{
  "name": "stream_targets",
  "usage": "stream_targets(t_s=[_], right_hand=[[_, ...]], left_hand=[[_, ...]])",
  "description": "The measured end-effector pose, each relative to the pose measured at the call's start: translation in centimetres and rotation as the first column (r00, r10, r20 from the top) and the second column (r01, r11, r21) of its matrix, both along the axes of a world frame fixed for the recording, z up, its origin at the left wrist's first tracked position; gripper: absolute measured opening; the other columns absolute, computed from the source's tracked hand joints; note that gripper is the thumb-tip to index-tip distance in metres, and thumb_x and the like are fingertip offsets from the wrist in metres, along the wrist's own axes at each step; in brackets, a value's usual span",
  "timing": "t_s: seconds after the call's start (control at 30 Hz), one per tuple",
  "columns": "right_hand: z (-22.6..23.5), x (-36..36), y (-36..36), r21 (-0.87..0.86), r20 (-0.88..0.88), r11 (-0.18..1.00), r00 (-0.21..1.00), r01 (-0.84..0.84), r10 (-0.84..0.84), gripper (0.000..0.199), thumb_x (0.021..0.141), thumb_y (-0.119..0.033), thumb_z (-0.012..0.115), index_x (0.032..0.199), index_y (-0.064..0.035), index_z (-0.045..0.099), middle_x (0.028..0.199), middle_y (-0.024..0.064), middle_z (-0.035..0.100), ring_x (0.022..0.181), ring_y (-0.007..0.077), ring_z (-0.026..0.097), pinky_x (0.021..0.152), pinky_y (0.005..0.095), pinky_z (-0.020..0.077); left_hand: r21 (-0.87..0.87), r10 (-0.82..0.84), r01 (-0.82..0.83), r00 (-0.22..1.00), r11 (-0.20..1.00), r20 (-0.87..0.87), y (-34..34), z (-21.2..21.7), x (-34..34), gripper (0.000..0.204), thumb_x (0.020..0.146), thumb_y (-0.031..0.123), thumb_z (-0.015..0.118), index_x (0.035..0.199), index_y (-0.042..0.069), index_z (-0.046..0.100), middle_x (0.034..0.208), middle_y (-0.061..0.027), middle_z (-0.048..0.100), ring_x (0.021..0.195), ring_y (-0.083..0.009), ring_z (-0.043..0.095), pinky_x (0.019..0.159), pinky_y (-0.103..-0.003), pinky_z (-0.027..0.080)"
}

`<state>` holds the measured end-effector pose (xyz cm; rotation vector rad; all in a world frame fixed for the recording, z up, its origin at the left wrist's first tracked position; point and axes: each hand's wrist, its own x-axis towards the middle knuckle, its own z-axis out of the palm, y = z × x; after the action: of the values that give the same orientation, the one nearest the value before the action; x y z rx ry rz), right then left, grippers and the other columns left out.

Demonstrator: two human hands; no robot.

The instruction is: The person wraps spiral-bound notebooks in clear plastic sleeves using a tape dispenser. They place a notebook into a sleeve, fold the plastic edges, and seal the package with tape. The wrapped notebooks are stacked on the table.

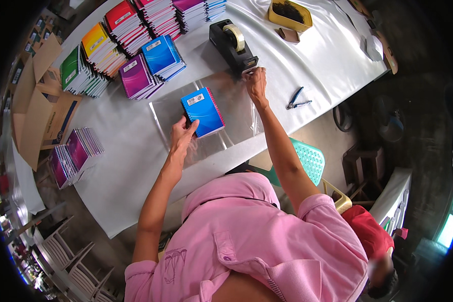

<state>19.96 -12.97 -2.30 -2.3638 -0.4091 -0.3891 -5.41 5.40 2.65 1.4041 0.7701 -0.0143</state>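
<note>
Between the two hands a blue spiral notebook (202,111) is laid flat on a clear plastic sheet (236,108) spread over the white-covered worktop (131,151). The left hand (182,134) is set against the notebook's near left corner, fingers spread and resting on the cover edge and the film rather than clenched round anything. The right hand (256,84) is stretched farther out, to the right of the notebook, its fingertips pinched at the cutter end of a black tape dispenser (233,46); whether a strip of tape is held cannot be told. The notebook's long axis runs away from the person and slightly leftward, its wire spine on the right side, toward the right hand. The left hand is the nearer of the two. Bare film is left on the notebook's right and near sides, and the worktop's near edge runs close below the left hand. Right of the right hand, blue-handled pliers (298,98) lie well apart. Beyond the left hand stand stacks of coloured notebooks (131,50), and a wrapped bundle of purple notebooks (75,153) lies far to its left.
</note>
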Motion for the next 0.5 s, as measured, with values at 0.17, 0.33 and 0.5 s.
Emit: stream_targets(t_s=[0.17,0.33,0.5], right_hand=[[2.1,-1.5,-2.8,-0.225,-0.141,0.974,0.989,0.005,-0.037,0.034,0.079,-0.023,0.074,0.092,0.0043,0.058,0.095,0.0226,0.058,0.091,0.0407,0.055,0.075,0.0471,0.0474],[3.6,-8.6,-3.9,-0.493,-0.431,0.866,0.887,-0.079,-0.164,0.051,0.071,-0.042,0.078,0.095,0.0006,0.062,0.1,0.0232,0.064,0.092,0.0405,0.065,0.076,0.0471,0.0527],[3.3,-8.4,-4.3,-0.411,-0.356,0.909,0.907,0.065,-0.226,0.017,0.071,-0.018,0.069,0.078,-0.0032,0.068,0.087,0.0229,0.068,0.078,0.0416,0.067,0.069,0.0488,0.053]], left_hand=[[-0.015,-0.087,0.087,0.995,0.996,-0.043,0.2,0.1,0.2,0.045,0.09,0.022,0.068,0.129,0.006,0.054,0.104,-0.003,0.065,0.085,-0.0107,0.062,0.074,-0.026,0.051],[0.005,-0.052,0.053,0.998,0.999,-0.017,-0.3,0.2,0.1,0.043,0.09,0.022,0.068,0.127,0.004,0.055,0.104,-0.0044,0.065,0.086,-0.0114,0.063,0.074,-0.027,0.052],[-0.01,-0.085,0.084,0.996,0.996,-0.032,0.0,-0.2,0.2,0.043,0.089,0.023,0.069,0.126,0.004,0.055,0.104,-0.0044,0.065,0.087,-0.0119,0.063,0.075,-0.027,0.052]])
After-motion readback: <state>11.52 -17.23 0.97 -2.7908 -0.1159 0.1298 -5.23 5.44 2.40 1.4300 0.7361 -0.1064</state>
